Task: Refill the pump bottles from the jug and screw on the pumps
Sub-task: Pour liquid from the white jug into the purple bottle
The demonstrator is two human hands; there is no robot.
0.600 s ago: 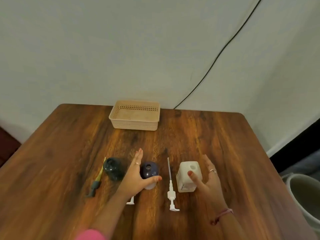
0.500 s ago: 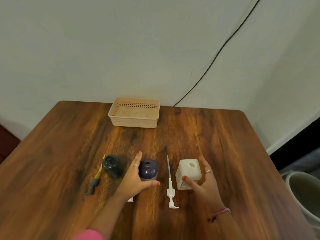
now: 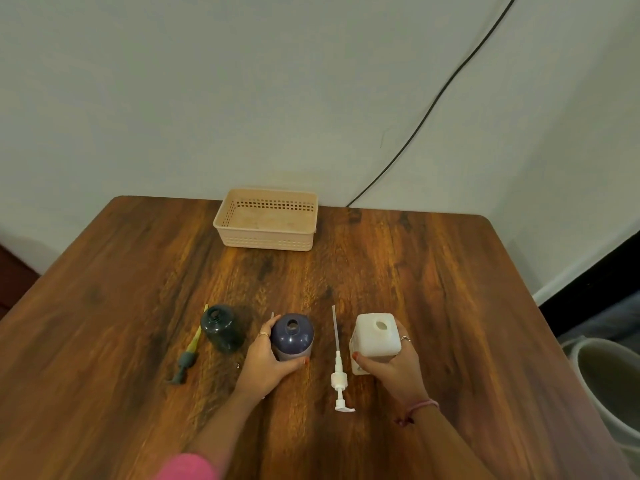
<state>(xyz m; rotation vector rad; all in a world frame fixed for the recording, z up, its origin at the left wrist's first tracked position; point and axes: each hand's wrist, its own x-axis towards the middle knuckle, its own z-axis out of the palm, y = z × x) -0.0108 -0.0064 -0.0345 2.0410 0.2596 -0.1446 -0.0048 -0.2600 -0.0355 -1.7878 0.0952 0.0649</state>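
Three uncapped bottles stand in a row on the wooden table (image 3: 433,278). My left hand (image 3: 265,363) grips the purple bottle (image 3: 292,336) in the middle, thumb at its front and fingers at its left side. My right hand (image 3: 389,367) grips the white square bottle (image 3: 375,336), thumb in front and fingers on its right side. A dark green bottle (image 3: 221,327) stands free at the left. A white pump (image 3: 338,372) with a long tube lies between the purple and white bottles. A green pump (image 3: 187,356) with a yellow tube lies left of the green bottle. No jug is in view.
A beige plastic basket (image 3: 266,220) sits at the table's far edge by the wall. A black cable (image 3: 433,109) runs down the wall behind it. Off the table's right side, a white bucket (image 3: 609,382) stands on the floor.
Both hands have closed in: the left hand now wraps the purple bottle and the right hand now grips the white bottle, where earlier their fingers were spread beside them.
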